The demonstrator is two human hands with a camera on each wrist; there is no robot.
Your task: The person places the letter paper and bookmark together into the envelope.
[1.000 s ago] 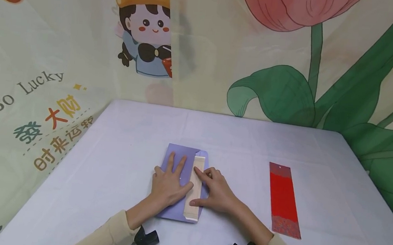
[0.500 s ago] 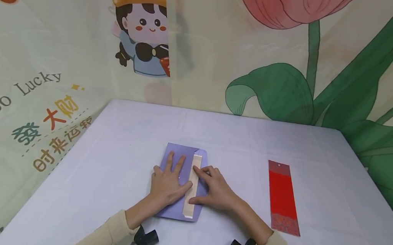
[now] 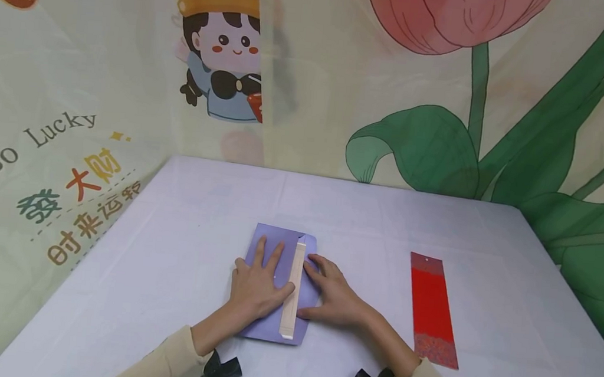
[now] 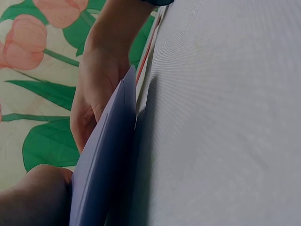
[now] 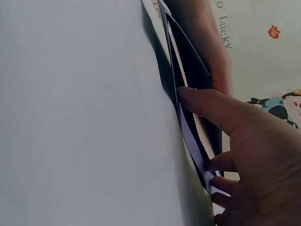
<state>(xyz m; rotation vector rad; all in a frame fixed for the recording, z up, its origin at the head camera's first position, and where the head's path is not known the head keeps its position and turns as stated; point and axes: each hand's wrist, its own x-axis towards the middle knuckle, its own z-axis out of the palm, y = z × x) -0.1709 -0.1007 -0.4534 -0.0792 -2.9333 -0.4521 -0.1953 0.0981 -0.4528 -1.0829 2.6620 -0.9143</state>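
Note:
A purple envelope lies on the white-covered table with its opening along the right side. A cream-coloured folded paper sits partly inside, showing as a narrow strip between the envelope body and its flap. My left hand rests spread on the envelope, thumb reaching over the paper. At the right edge, my right hand touches the flap side with thumb and index finger apart, their tips beside the paper. The right wrist view shows the envelope mouth gaping, with my right thumb at its edge.
A flat red packet with a patterned end lies on the table to the right. Black wrist mounts sit under the cuffs. A printed cloth with a cartoon figure and flowers hangs behind the table.
The visible strip of cream paper has narrowed, as the paper slid left into the envelope. My right fingertips have moved off the paper's face to its right edge. The left hand stays put.

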